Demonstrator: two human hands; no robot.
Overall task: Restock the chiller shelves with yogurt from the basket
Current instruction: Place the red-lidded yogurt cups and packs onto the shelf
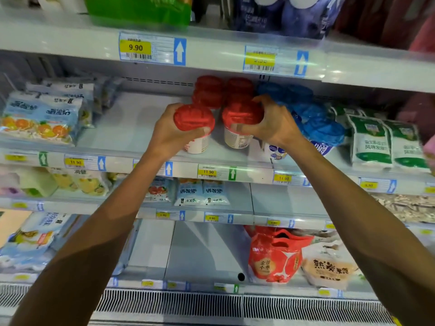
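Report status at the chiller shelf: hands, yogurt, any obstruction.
Left hand gripping red-lidded cup; right hand gripping second red-lidded cup. Both at shelf front. Red cups stacked behind; nothing blocking.

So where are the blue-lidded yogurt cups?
In the head view, the blue-lidded cups sit on the second shelf, right of the red-lidded cups, behind the right hand.
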